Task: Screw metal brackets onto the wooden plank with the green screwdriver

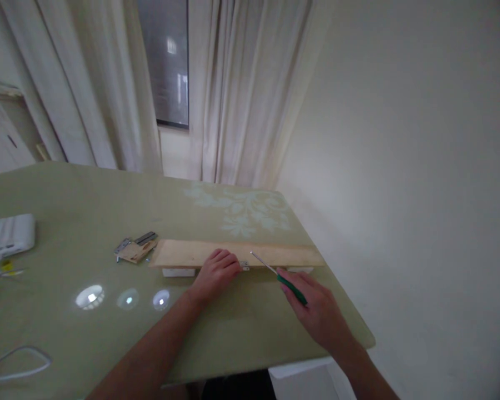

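Observation:
A long pale wooden board point(191, 253) lies across the table, raised on white blocks point(178, 273) under its front edge. My left hand point(220, 270) rests on that front edge with its fingers curled, right beside a small metal hinge or bracket point(244, 265). Whether the fingertips grip the metal piece or only the board is hidden. In my right hand point(312, 300) is a screwdriver with a green handle point(292, 289). Its thin metal shaft points up and left over the board, the tip apart from the metal piece.
Left of the board lies a small pile of metal hardware point(145, 239) and a wooden piece point(135, 251). A white box-shaped device point(10, 236) with a cable stands at the far left. Another white cable point(20, 376) loops nearer. The table's right edge runs close to the wall.

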The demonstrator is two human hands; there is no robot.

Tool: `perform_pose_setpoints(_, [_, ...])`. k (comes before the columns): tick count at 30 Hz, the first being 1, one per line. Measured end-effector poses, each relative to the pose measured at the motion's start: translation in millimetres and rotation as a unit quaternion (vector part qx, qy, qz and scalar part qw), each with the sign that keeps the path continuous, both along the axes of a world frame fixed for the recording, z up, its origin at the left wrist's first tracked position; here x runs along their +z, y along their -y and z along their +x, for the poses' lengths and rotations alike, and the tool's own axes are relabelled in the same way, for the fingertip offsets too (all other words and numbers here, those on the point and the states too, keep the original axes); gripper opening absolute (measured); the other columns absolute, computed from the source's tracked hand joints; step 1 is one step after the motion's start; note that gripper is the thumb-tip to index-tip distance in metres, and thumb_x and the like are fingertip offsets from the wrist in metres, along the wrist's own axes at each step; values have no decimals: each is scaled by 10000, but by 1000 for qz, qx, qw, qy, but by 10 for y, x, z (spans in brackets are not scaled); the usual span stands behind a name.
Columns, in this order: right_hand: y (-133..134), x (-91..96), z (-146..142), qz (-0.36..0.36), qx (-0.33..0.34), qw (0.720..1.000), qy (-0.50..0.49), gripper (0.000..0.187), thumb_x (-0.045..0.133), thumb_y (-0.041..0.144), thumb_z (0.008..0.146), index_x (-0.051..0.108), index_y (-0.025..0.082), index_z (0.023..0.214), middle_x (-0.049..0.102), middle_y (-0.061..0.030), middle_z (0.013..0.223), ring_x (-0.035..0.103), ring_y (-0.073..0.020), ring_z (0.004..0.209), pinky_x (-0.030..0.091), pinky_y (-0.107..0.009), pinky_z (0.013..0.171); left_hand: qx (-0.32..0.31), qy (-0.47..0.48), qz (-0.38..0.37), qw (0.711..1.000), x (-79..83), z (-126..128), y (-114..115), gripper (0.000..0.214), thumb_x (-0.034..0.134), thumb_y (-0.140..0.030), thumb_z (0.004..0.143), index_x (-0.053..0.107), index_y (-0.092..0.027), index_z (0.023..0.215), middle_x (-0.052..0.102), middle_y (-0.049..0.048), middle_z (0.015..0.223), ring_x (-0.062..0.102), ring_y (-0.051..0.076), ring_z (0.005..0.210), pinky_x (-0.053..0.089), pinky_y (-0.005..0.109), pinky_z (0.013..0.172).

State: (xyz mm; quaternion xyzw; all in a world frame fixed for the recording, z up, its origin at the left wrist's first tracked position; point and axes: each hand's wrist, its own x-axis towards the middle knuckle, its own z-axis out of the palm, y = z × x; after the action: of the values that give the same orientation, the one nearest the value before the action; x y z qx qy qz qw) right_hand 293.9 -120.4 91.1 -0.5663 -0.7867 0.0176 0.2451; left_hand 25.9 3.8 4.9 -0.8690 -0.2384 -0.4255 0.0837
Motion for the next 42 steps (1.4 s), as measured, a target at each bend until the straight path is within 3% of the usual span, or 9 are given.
perform_pose_setpoints(3, [-109, 358, 46, -56, 17, 990, 130, 385, 512, 316, 1061, 679, 299, 1407, 771, -84, 1112, 757, -245, 932, 597, -374, 843, 18, -19, -3, 1000, -1, 0, -6, 154, 612, -234, 1032, 718, -209, 924, 729, 30, 908, 590, 190, 869, 418, 340, 827])
perform_pose_setpoints(7, [-340, 772, -33, -120, 78, 953, 268, 358, 551, 333, 1046, 700, 324, 1371, 771, -69, 1095, 747, -257, 967, 543, -343, 792, 17, -20, 2, 1000, -5, -3, -11, 124, 630, -237, 1024, 718, -214, 940, 734, 25, 931, 594, 197, 885, 410, 347, 846])
perform_pose_setpoints(11, [-621, 1051, -195, -152, 126, 922, 332, 320, 559, 344, 1033, 730, 313, 1301, 783, -66, 1128, 732, -258, 1021, 485, -308, 753, 3, -17, 4, 1000, -16, -19, -18, 120, 619, -223, 1029, 716, -214, 958, 731, 25, 938, 593, 191, 867, 403, 337, 829])
perform_pose_setpoints(16, [-951, 1329, -341, -184, 180, 890, 377, 311, 586, 332, 991, 768, 308, 1242, 802, -57, 1160, 727, -248, 1040, 455, -291, 755, 36, -28, 1, 999, 3, -28, -28, 108, 637, -266, 1020, 715, -196, 995, 712, 57, 956, 582, 216, 890, 401, 351, 822])
perform_pose_setpoints(21, [-1161, 1449, -481, -209, 183, 873, 402, 334, 634, 331, 949, 785, 286, 1244, 818, -60, 1126, 735, -243, 1019, 436, -284, 720, 40, -35, 1, 999, 5, -26, -30, 193, 608, -297, 1041, 720, -204, 915, 668, 38, 856, 557, 204, 828, 418, 346, 784])
perform_pose_setpoints(26, [-1259, 1534, -602, -215, 198, 861, 417, 319, 662, 312, 918, 810, 288, 1199, 829, -41, 1102, 746, -222, 988, 437, -274, 712, 30, -29, 2, 999, -2, -17, -39, 116, 638, -264, 1020, 716, -204, 958, 702, 38, 933, 579, 202, 862, 429, 338, 796])
perform_pose_setpoints(31, [-1256, 1563, -727, -220, 216, 849, 429, 322, 666, 292, 909, 815, 286, 1194, 831, -37, 1106, 744, -211, 980, 444, -271, 728, 35, -40, -15, 998, -6, -2, -37, 52, 712, -233, 962, 709, -207, 1006, 716, 47, 988, 594, 222, 920, 434, 352, 823])
perform_pose_setpoints(42, [-1243, 1653, -811, -213, 203, 832, 470, 328, 670, 304, 909, 811, 310, 1206, 826, -42, 1137, 738, -219, 996, 392, -275, 663, 38, -36, -2, 999, -10, 10, -32, 52, 675, -242, 993, 710, -205, 1008, 708, 42, 974, 573, 220, 899, 408, 354, 811])
